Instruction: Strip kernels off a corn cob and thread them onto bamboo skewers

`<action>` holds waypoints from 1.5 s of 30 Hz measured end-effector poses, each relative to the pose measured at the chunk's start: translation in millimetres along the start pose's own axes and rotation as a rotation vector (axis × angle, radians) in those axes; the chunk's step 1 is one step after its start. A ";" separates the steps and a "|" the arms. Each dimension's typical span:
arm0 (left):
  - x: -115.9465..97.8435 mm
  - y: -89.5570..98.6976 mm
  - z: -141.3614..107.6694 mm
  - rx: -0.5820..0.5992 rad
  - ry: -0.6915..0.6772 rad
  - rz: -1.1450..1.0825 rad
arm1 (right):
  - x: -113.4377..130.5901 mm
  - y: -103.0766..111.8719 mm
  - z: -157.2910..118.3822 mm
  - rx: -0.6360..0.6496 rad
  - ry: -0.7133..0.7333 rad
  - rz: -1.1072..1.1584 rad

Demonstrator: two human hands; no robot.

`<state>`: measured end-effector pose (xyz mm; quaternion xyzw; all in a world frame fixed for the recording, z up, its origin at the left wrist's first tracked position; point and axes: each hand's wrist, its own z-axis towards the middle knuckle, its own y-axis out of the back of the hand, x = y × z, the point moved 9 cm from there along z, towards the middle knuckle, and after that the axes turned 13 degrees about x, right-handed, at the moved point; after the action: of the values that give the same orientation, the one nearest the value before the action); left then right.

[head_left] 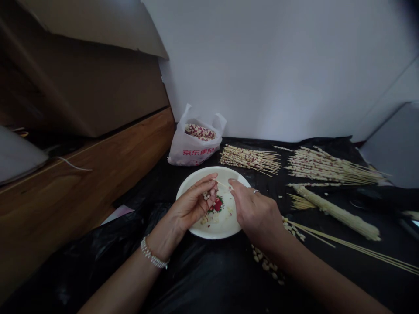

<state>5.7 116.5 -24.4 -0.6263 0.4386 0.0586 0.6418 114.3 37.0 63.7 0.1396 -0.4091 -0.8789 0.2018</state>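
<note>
Over a white bowl with a red and green print in its bottom, my two hands face each other. My left hand is closed, with pale and dark red corn kernels in its curled fingers and the tip of a thin skewer at its fingertips. The skewer spans the gap between the hands. My right hand is closed in a pinch at the other end, by what looks like a small pale kernel. Its inner fingers are hidden. Loose kernels and bits lie in the bowl.
Behind the bowl stands a white plastic bag holding speckled corn cobs. To the right lie bundles of kernel-threaded skewers, a stripped cob, bare sticks and loose kernels on black plastic sheeting. A cardboard box is at left.
</note>
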 end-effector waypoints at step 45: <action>4.6 4.3 2.7 0.004 0.071 -0.175 | -6.9 2.1 3.2 0.009 0.000 0.038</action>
<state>7.1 117.6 -31.0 -0.6627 0.4049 -0.0210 0.6296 119.5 41.1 67.9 0.1329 -0.4157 -0.8730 0.2180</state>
